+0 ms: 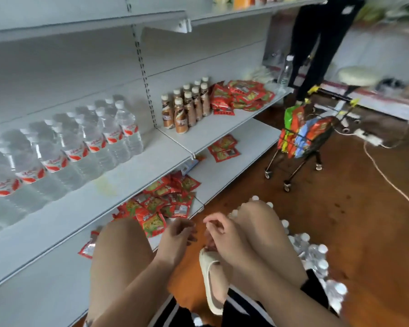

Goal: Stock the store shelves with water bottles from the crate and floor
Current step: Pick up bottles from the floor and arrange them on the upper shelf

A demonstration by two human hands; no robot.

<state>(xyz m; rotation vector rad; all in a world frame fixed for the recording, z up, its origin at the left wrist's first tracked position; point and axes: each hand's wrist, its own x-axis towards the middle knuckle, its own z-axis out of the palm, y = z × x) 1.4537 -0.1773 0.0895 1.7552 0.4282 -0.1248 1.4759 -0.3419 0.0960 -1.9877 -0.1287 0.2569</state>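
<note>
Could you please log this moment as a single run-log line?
left hand: empty, relaxed | right hand: empty, relaxed | shelf water bottles: upright rows | floor bottles: on right, unshelved

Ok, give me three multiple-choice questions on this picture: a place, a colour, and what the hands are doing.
1. Where do the unshelved water bottles lie? A. on the floor at the person's right. B. in the cart. C. on the top shelf.
2. Label colour on the shelved water bottles? A. blue. B. red and white. C. green.
3. The left hand and right hand: A. each grip a bottle. B. press a packet. C. hold nothing.
Answers: 1 A, they cluster beside the right knee; 2 B, red bands on white; 3 C, fingers loosely curled, nothing in them.
</note>
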